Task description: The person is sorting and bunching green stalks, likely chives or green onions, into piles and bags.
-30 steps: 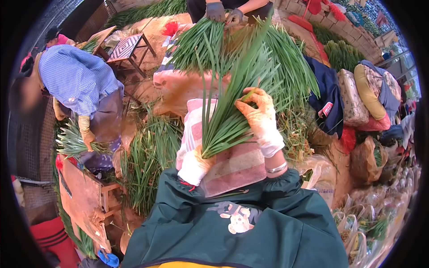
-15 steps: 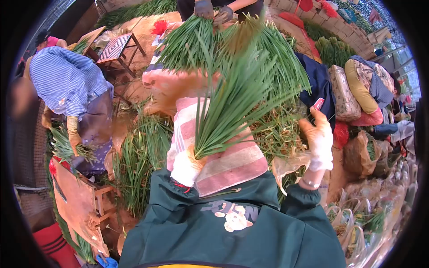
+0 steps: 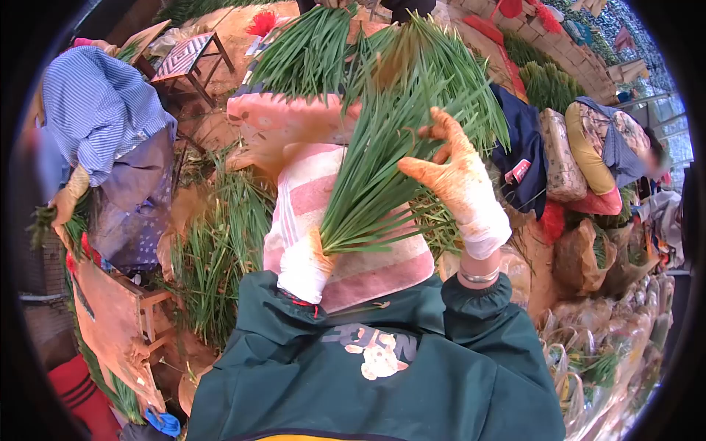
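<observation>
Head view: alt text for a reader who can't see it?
A gloved left hand grips the base of a bunch of long green leaves over a pink striped cloth; the gloved right hand touches its upper blades.

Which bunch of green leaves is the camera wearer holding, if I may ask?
The fanned bunch whose base the left hand grips, above the striped cloth.
</observation>
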Demonstrator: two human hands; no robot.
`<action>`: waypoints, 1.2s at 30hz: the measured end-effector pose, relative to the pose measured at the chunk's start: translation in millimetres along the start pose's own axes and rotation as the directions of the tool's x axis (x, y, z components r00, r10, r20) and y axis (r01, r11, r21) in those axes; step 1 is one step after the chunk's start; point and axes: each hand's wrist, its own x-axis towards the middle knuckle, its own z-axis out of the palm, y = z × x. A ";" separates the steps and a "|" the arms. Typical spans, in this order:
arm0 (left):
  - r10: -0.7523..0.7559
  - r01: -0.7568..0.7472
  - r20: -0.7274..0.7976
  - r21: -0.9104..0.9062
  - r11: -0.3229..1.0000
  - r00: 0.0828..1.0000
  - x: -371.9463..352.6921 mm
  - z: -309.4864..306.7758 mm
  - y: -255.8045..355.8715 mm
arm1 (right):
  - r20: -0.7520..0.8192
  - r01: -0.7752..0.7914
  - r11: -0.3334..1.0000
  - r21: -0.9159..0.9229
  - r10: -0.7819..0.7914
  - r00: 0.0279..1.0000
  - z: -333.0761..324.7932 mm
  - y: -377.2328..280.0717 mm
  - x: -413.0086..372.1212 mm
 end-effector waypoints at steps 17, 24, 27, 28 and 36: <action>0.015 -0.015 0.024 0.004 1.000 1.000 0.0 -1.6 0.6 | -0.232 0.270 0.930 -0.249 -0.328 0.916 10.0 -7.4 -0.8; 0.029 -0.029 0.004 0.028 0.999 1.000 0.0 -1.3 0.4 | -0.158 -0.013 0.956 0.292 0.062 0.986 27.6 22.4 -21.5; -0.049 0.049 0.067 0.013 0.999 0.997 1.0 -3.9 2.5 | -0.075 -0.050 0.782 0.622 0.124 0.989 32.8 16.0 -26.6; -0.051 0.050 0.071 0.015 0.999 0.996 0.9 -3.6 2.0 | -0.034 -0.072 0.724 0.686 0.130 0.991 34.8 13.6 -27.3; -0.007 0.008 0.037 -0.024 1.000 0.999 2.4 -7.4 5.1 | 0.151 -0.229 0.518 0.824 0.188 0.970 48.3 8.5 -28.4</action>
